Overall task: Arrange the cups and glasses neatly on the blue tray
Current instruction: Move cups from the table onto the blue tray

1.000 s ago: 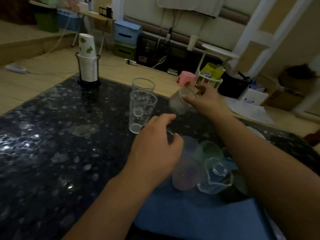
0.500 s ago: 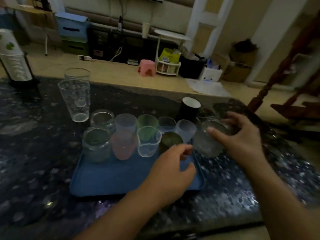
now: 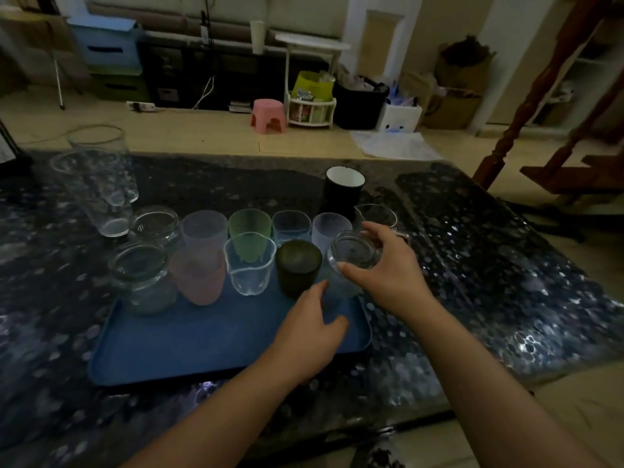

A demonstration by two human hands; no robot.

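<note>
Now | right hand (image 3: 388, 268) grips ribbed glass (image 3: 351, 256) | mouth tipped toward camera

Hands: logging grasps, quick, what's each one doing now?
Left hand: open, empty, above the blue tray.
Right hand: fingers closed around a clear glass jar.

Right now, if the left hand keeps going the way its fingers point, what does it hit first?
Probably the dark green cup. The left hand hovers over the blue tray, fingers aimed up-left at the cup's base. The clear ribbed glass in the right hand sits just beside; depth is unclear.
</note>
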